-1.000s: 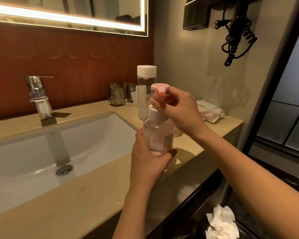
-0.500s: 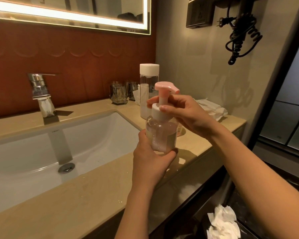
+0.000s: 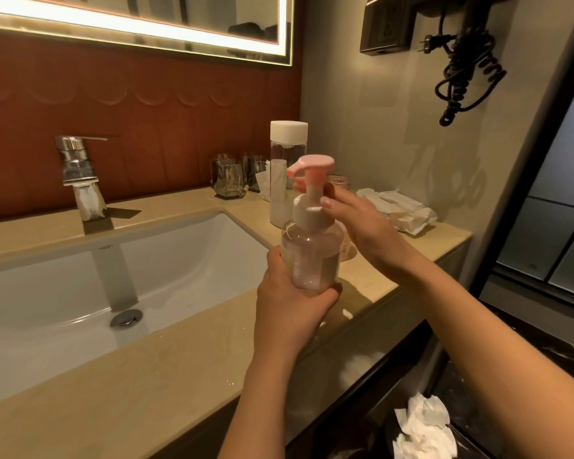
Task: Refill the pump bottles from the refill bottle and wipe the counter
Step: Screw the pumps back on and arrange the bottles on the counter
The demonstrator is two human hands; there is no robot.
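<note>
Head view. My left hand (image 3: 292,303) grips the lower body of the clear round plastic pump bottle (image 3: 312,256), with the thumb on its left wall and the fingers curled under and round its base. The bottle is upright, held over the front of the beige stone counter (image 3: 179,369), just right of the white ceramic basin (image 3: 63,293). Clear liquid fills most of it, with bubbles low down.

My right hand (image 3: 362,223) is at the white collar under the pink pump head. The thumb presses the collar's right side and the fingers curl round behind the neck. I cannot tell whether the collar is fully seated.

The tall clear refill bottle (image 3: 287,167), with its white square cap on, stands on the counter directly behind. A white wipes packet (image 3: 398,207) lies to its right. Two glass tumblers (image 3: 229,180) and a chrome tap (image 3: 80,173) stand along the red wall.
</note>
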